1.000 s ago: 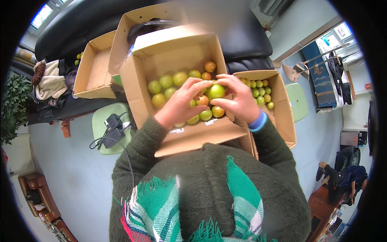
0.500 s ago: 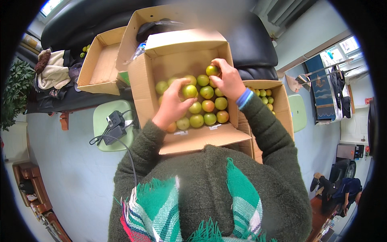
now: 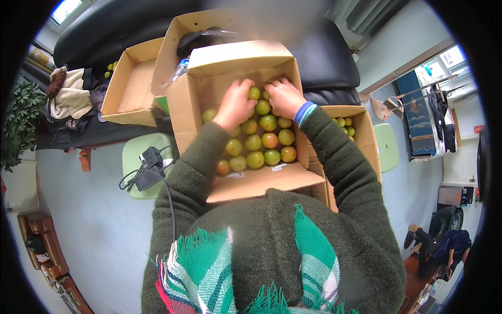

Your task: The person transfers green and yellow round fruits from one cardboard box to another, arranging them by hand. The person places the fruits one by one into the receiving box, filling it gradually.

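Observation:
An open cardboard box (image 3: 183, 112) in front of me holds several rows of green tomatoes (image 3: 254, 159), a few with an orange-red blush. At the far side of the rows, my left hand (image 3: 236, 106) curls its fingers against a green tomato (image 3: 254, 93). Just to the right, my right hand (image 3: 285, 99) closes over another tomato (image 3: 266, 96), mostly covered by the fingers. Both hands are down inside the box, and their fingertips are partly hidden.
At my right stands a second box (image 3: 370, 152) with smaller green fruit. A shallow cardboard box (image 3: 130, 97) sits on the black sofa (image 3: 327, 57). A green stool (image 3: 137, 189) at left carries a black adapter (image 3: 149, 178) whose cable runs to me.
Both hands have moved farther into the box. The tomatoes they held up have gone down to the far rows; the left hand's wrist has turned so its back shows.

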Tool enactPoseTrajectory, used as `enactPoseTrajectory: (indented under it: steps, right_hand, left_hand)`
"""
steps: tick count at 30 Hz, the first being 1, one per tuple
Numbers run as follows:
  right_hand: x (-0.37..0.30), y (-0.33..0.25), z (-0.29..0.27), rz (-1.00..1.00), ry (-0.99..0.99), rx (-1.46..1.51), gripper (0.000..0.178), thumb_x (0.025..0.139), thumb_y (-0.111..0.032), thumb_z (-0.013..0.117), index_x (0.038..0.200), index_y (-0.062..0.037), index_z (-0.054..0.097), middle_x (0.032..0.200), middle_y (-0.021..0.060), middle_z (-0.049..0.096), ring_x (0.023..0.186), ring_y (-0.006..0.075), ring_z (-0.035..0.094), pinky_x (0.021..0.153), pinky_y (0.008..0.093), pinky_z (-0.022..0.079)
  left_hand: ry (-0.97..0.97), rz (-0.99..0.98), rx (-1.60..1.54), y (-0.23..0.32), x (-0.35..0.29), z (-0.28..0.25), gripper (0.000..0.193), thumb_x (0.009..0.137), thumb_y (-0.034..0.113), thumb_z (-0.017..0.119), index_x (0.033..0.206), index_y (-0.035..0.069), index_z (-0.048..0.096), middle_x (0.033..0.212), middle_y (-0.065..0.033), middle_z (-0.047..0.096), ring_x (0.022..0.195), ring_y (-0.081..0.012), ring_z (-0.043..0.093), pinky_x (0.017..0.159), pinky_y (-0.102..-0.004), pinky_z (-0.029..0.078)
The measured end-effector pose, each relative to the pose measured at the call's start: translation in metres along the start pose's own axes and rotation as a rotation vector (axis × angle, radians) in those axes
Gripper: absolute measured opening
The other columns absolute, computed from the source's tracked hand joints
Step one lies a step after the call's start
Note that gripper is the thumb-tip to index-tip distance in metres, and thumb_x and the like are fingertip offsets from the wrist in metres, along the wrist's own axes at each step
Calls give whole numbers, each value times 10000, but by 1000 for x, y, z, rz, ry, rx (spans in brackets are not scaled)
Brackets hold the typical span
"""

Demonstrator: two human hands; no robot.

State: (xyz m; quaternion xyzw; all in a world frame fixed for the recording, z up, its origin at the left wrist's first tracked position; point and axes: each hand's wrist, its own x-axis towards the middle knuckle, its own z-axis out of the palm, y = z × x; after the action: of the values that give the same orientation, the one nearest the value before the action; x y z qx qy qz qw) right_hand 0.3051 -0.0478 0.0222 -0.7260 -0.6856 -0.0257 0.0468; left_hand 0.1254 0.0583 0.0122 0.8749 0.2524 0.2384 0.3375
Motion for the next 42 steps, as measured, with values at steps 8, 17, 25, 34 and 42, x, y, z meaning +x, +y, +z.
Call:
enactPoseTrajectory:
  steps: [8,17,25,34,42]
  right_hand:
    - [-73,-16,-44,126,627,610,193,985,-10,672,1159,16,750,1087,173,769,962,290,756,877,347,594]
    - [-205,52,-9,660,832,835,144,1020,-20,673,1127,13,763,1013,44,791,894,84,698,811,243,552]
    - [-300,89,83,1035,295,485,321,902,-145,775,1183,5,737,1063,212,785,971,332,766,879,412,599]
    - [-302,83,153,1064,93,482,435,850,-205,799,1216,14,714,1117,261,771,1077,418,741,946,472,585]
    - [-301,77,142,1229,252,498,462,837,-261,819,1205,-4,711,1108,241,777,1055,390,754,946,454,589]
  left_hand:
    - [22,13,-37,-17,4,16,436,842,81,787,1249,0,653,1210,-266,695,1148,-475,658,999,-507,541]
    - [22,110,-18,-20,6,15,362,877,101,758,1219,19,673,1167,-301,677,1074,-511,664,934,-547,561]
    - [103,188,192,0,8,16,397,874,145,808,1250,65,709,1227,-196,693,1177,-430,629,1020,-509,529]
    - [7,384,237,9,17,30,284,881,158,777,1158,113,733,1160,-88,734,1228,-357,600,1088,-534,417]
    - [-58,244,242,0,29,37,265,922,213,763,1160,103,726,1156,-90,755,1246,-336,615,1102,-521,412]
